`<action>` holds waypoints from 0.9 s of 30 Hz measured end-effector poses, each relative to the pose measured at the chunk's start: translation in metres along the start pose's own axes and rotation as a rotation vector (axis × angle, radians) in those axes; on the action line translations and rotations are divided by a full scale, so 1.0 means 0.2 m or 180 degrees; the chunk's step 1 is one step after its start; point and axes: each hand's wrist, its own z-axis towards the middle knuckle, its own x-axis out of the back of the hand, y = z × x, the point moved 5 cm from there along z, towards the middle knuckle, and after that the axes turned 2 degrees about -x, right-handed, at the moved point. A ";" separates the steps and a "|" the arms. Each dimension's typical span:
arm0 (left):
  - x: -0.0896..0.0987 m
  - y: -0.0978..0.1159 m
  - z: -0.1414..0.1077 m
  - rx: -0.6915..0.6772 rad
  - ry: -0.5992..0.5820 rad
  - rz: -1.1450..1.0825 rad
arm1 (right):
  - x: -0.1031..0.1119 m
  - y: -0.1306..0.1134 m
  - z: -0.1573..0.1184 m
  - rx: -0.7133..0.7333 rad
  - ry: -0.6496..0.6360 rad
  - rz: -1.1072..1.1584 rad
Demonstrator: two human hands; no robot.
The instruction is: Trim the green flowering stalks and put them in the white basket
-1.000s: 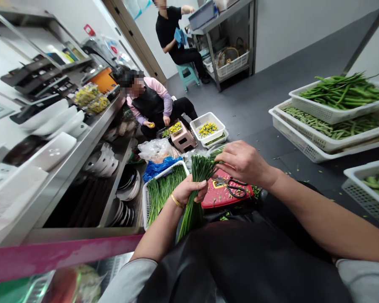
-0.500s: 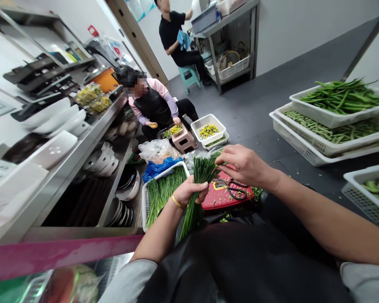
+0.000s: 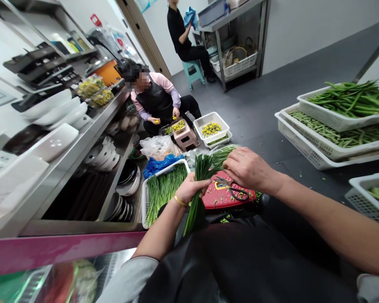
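My left hand is wrapped round an upright bunch of long green chives, its thumb across the front. Closed in a pinch, my right hand is at the upper right side of the bunch, where a few chive stalks run to its fingertips; the tips are partly hidden. Below it, black-handled scissors lie on a red stool-like surface strewn with green scraps. More chives lie just behind my right hand. Left of the bunch, a white basket holds many laid-out chives.
A co-worker sits ahead by a basket of yellow flowers; another person sits farther back with a blue cloth. Stacked baskets of green beans stand on the right. A steel shelf with dishes runs along the left.
My right hand has shifted slightly right and down, away from the top of the bunch. The seated person at the back has raised the blue cloth. The view has shifted slightly.
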 end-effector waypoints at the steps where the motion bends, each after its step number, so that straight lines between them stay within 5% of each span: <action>1: 0.01 0.00 0.00 -0.0169 0.0198 0.0271 | -0.03 0.01 -0.01 -0.0166 -0.0039 0.0237; 5: 0.01 0.05 -0.02 -0.1403 0.0816 0.1640 | -0.13 0.07 -0.01 -0.1294 0.0283 0.2030; 8: -0.03 0.07 -0.07 -0.2368 0.0903 0.2490 | -0.20 0.15 -0.03 -0.2261 0.1224 0.3965; 11: -0.03 0.05 -0.10 -0.2718 0.1057 0.3021 | -0.18 0.25 -0.10 -0.2472 0.1986 0.4996; 14: 0.01 0.05 -0.13 -0.2652 0.1121 0.2969 | -0.15 0.29 -0.16 -0.2261 0.0954 0.4406; 16: 0.06 0.09 -0.13 -0.2479 0.1285 0.2380 | -0.18 0.27 -0.16 -0.2045 0.0098 0.3750; 18: 0.11 0.15 -0.10 -0.2089 0.1491 0.1440 | -0.24 0.21 -0.11 -0.1786 -0.0278 0.3535; 22: 0.15 0.28 0.04 -0.1371 0.1208 -0.0489 | -0.50 -0.03 0.04 -0.1574 -0.1089 0.4538; 27: 0.31 0.26 0.25 -0.0955 0.1451 -0.1541 | -0.72 -0.29 0.02 -0.2158 -0.1879 0.5958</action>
